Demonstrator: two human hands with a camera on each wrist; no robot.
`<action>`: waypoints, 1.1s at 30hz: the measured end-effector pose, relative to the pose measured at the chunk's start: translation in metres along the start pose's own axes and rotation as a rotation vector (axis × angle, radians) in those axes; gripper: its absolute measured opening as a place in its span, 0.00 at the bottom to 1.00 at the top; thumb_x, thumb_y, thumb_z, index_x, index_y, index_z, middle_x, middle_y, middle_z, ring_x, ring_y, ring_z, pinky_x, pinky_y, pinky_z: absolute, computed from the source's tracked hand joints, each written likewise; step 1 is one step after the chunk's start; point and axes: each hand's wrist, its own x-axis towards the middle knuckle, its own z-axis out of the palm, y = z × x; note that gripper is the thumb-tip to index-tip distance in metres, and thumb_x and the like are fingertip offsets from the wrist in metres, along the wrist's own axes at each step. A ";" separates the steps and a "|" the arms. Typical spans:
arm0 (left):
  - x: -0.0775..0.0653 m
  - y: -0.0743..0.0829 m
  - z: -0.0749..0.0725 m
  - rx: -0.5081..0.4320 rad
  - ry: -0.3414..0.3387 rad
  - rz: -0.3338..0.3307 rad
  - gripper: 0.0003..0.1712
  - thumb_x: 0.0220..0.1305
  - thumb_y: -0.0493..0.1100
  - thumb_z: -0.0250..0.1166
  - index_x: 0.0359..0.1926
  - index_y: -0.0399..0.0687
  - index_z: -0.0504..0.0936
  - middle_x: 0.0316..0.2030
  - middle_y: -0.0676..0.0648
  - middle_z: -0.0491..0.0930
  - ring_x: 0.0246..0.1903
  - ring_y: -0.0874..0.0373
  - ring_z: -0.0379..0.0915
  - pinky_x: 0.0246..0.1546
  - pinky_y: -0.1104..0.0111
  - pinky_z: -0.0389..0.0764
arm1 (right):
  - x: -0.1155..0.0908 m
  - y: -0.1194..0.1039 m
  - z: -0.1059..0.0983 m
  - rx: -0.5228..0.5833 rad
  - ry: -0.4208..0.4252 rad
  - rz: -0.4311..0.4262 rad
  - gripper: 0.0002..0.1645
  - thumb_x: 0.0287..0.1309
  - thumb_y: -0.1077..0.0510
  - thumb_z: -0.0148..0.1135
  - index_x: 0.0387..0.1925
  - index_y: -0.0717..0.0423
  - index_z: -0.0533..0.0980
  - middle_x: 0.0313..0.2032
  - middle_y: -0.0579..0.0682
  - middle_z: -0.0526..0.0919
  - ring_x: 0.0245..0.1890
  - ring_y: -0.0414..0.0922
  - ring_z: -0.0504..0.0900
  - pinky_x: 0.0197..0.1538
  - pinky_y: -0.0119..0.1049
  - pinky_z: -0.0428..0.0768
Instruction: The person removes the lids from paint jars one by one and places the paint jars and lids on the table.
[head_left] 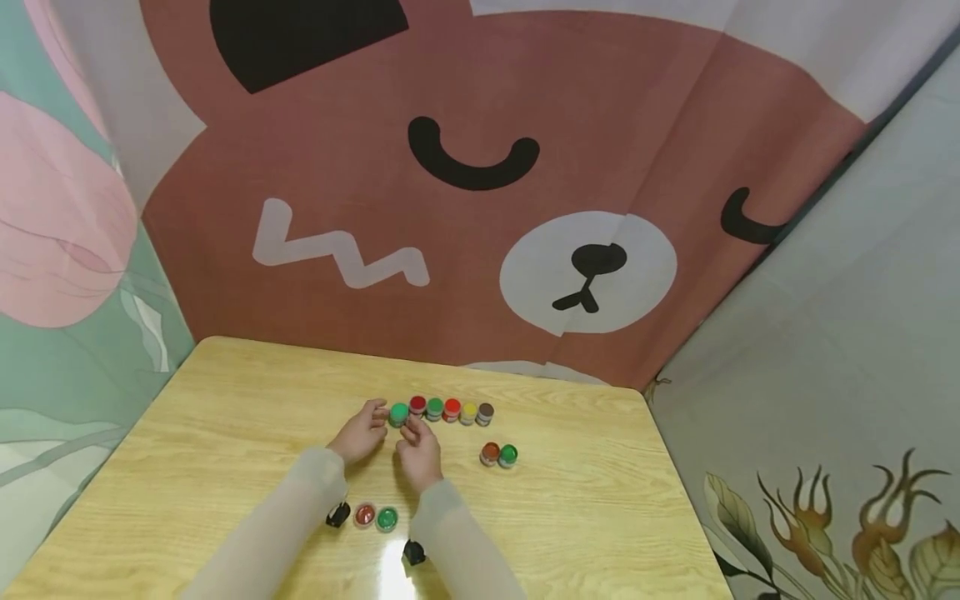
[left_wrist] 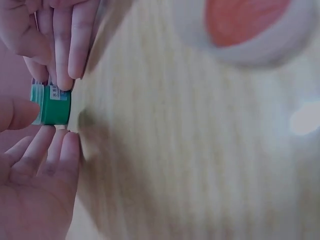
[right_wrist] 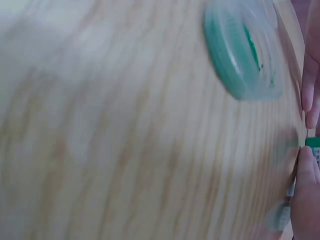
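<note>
A small green paint pot [head_left: 398,414] with a clear-edged lid stands at the left end of a row of pots, between my hands. My left hand [head_left: 362,433] is at its left side, fingers fairly straight against it. In the left wrist view the left thumb [left_wrist: 20,114] lies by the lid of the green pot [left_wrist: 56,107]. From the right, my right hand [head_left: 422,454] reaches the pot with extended fingertips. Beside it in the row are dark red [head_left: 417,405], green [head_left: 435,408], red [head_left: 452,409], yellow [head_left: 468,412] and brown [head_left: 485,413] pots.
A reddish-brown pot [head_left: 490,453] and a green pot [head_left: 508,455] stand together at the right. Between my forearms lie a shallow red round piece [head_left: 364,515] and a green one [head_left: 386,519]. The wooden table [head_left: 600,500] meets a bear-print curtain [head_left: 337,167] behind.
</note>
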 end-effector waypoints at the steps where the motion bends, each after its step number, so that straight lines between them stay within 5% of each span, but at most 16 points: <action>1: -0.002 0.001 0.000 -0.002 0.005 0.005 0.30 0.70 0.29 0.53 0.71 0.24 0.57 0.63 0.24 0.69 0.63 0.29 0.68 0.65 0.43 0.70 | -0.001 0.000 -0.002 -0.006 0.011 -0.006 0.33 0.53 0.76 0.55 0.64 0.76 0.69 0.57 0.68 0.79 0.58 0.60 0.80 0.58 0.42 0.82; 7: -0.011 0.003 0.007 -0.012 0.034 0.033 0.27 0.66 0.27 0.57 0.65 0.24 0.66 0.51 0.31 0.79 0.55 0.35 0.77 0.59 0.48 0.78 | -0.004 0.003 -0.017 -0.051 0.058 -0.046 0.25 0.51 0.78 0.58 0.53 0.74 0.77 0.42 0.59 0.85 0.40 0.47 0.85 0.44 0.30 0.84; 12: -0.016 0.002 0.015 0.014 -0.019 0.040 0.18 0.64 0.26 0.60 0.55 0.27 0.75 0.41 0.42 0.82 0.46 0.46 0.80 0.50 0.56 0.83 | -0.010 0.008 -0.033 -0.135 0.035 -0.047 0.18 0.49 0.77 0.61 0.44 0.68 0.81 0.35 0.52 0.85 0.33 0.37 0.80 0.37 0.25 0.80; 18: -0.023 0.004 0.021 0.067 -0.054 0.094 0.12 0.60 0.23 0.61 0.45 0.32 0.80 0.38 0.45 0.82 0.42 0.49 0.80 0.48 0.58 0.83 | -0.019 0.006 -0.048 -0.178 -0.041 -0.054 0.14 0.51 0.76 0.68 0.41 0.66 0.82 0.35 0.52 0.85 0.35 0.41 0.83 0.40 0.29 0.84; 27: -0.032 0.005 0.024 0.070 -0.098 0.083 0.10 0.57 0.25 0.66 0.39 0.39 0.80 0.35 0.47 0.83 0.39 0.54 0.80 0.44 0.61 0.84 | -0.034 0.011 -0.062 -0.122 -0.171 -0.087 0.12 0.53 0.74 0.66 0.41 0.64 0.80 0.35 0.49 0.84 0.37 0.39 0.82 0.42 0.31 0.85; 33: -0.040 0.005 0.025 0.064 -0.107 0.088 0.09 0.58 0.27 0.68 0.39 0.38 0.81 0.34 0.48 0.82 0.37 0.56 0.78 0.41 0.65 0.82 | -0.045 0.009 -0.062 -0.084 -0.164 -0.016 0.15 0.54 0.74 0.68 0.44 0.65 0.80 0.39 0.56 0.85 0.42 0.49 0.84 0.44 0.31 0.85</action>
